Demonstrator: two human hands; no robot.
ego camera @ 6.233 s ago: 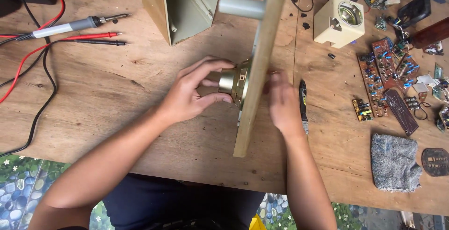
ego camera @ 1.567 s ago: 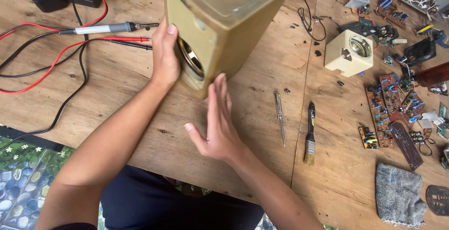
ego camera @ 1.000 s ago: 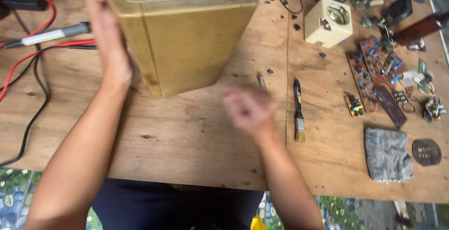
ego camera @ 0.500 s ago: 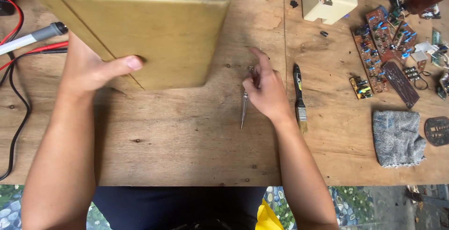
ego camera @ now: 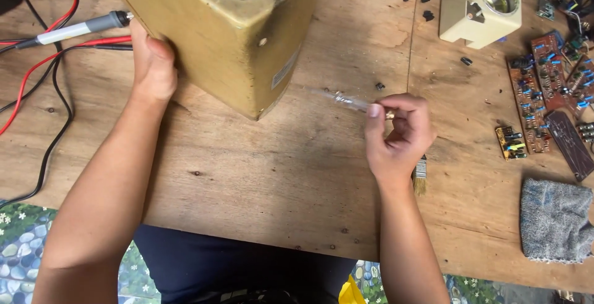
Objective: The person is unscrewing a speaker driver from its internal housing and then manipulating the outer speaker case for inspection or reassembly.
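Note:
A large yellowish-tan box-shaped casing [ego camera: 229, 25] stands on the wooden table [ego camera: 278, 180] at the upper left. My left hand [ego camera: 151, 63] presses flat against its left side, steadying it. To the right of the casing, my right hand [ego camera: 399, 134] is closed around a thin screwdriver with a clear handle [ego camera: 349, 101], lifted off the table, its shaft pointing left toward the casing's lower corner. A small paintbrush [ego camera: 420, 177] lies on the table, partly hidden under my right hand.
Red and black probe leads [ego camera: 68, 32] run across the far left. A cream box with a round metal part [ego camera: 482, 4] sits upper right. Several circuit boards [ego camera: 544, 94] lie at the right edge, with a grey cloth [ego camera: 554, 220] below them.
The casing was turned over and set down under my left hand. My right hand reached to the table, picked up the screwdriver and now holds it raised.

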